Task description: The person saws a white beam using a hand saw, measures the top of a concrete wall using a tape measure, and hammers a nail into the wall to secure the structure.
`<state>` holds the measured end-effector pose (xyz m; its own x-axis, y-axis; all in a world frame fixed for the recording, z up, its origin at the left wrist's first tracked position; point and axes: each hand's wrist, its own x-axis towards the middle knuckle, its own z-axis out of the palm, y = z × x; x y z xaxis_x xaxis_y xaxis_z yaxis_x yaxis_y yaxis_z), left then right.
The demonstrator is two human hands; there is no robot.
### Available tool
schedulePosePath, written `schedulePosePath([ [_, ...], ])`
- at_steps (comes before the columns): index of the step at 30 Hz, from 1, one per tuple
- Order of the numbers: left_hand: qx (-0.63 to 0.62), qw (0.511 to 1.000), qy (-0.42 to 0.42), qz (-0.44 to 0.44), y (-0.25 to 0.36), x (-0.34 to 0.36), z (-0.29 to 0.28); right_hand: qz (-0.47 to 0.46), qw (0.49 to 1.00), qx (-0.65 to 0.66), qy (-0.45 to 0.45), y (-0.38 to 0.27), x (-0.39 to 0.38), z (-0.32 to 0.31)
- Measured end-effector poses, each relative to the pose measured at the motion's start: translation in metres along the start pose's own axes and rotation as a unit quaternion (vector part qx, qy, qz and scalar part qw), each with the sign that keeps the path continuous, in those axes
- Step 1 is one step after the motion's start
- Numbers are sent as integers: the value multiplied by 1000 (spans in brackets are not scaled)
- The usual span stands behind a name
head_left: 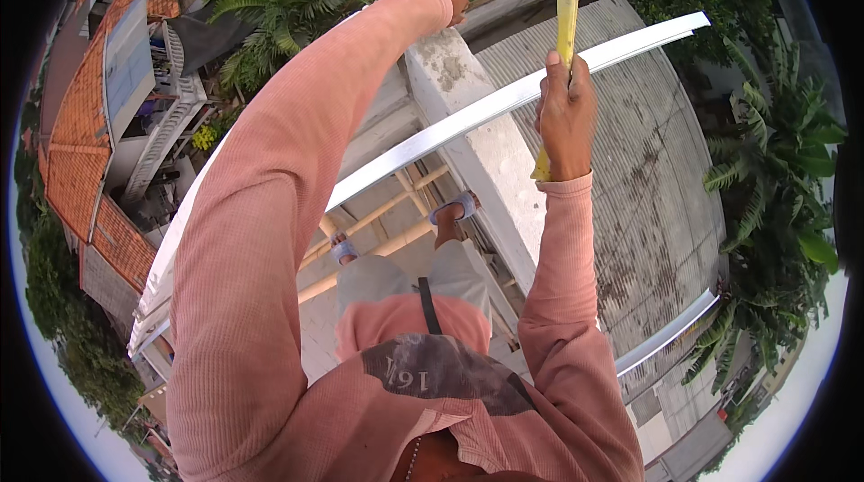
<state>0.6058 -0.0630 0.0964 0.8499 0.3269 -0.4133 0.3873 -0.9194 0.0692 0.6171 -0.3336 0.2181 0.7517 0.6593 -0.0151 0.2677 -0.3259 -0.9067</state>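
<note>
My right hand [569,117] is closed around the yellow handle of a claw hammer [566,27], held up with its dark metal head at the top. Behind that hand, a long white metal strip [432,138] crosses at a slant over a pale concrete ledge [495,158]. My left arm stretches far forward. Only part of my left hand [459,5] shows beyond the pink cuff, near the far end of the ledge; its fingers are mostly hidden, and whether it holds anything cannot be made out.
My sandalled feet [454,207] are by bamboo poles [387,207] below. Right of the ledge spreads a grey corrugated roof [648,203], with another metal strip [666,333] lower down. Palms [288,5] and orange tiled roofs [76,176] lie farther out and well below.
</note>
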Motion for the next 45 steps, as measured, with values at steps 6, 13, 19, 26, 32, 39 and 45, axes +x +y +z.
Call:
schedulePosePath([
  [6,57,997,-54,21,1,16,-3,4,998,-59,-9,12,2,6],
  [13,11,999,-28,12,-2,11,-3,22,999,-21,45,17,2,7],
  [19,-10,1000,-15,3,-8,8,0,10,999,-51,14,26,0,11],
  [26,0,1000,-11,27,-1,16,-2,15,977,136,160,-13,4,-5],
  [32,24,999,-48,0,-18,27,16,52,998,34,-17,-11,14,1],
  [39,-7,999,-38,1,-15,24,10,-14,996,-82,-14,32,25,15],
  [45,-18,1000,-2,0,-18,6,12,-22,999,-43,14,13,22,21],
])
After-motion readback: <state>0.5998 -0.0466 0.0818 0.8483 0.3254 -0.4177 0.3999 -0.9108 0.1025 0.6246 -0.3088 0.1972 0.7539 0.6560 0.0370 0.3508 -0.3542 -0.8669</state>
